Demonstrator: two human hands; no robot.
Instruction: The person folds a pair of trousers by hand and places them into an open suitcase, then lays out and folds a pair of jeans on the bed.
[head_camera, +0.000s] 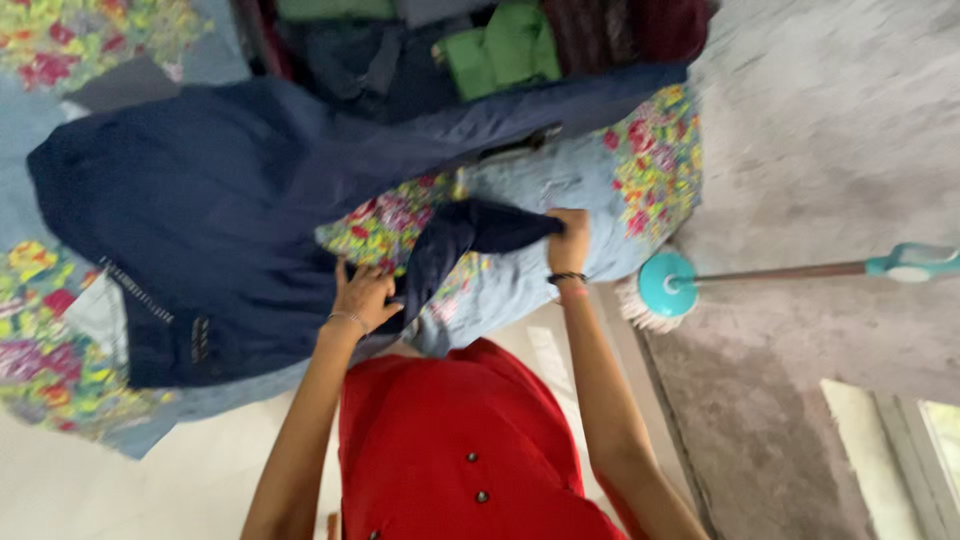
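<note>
The dark navy garment (230, 220) lay spread on the floral bedsheet (650, 160), its bulk reaching away from the left hand (365, 298) and off to that hand's outer side. The left hand pressed flat on the garment's near edge, fingers spread. A sleeve-like strip ran between the two hands, its long axis from one to the other. The right hand (570, 240) was pinched closed on that strip's far end. A teal mop (668, 285) lay beyond the right hand, apart.
</note>
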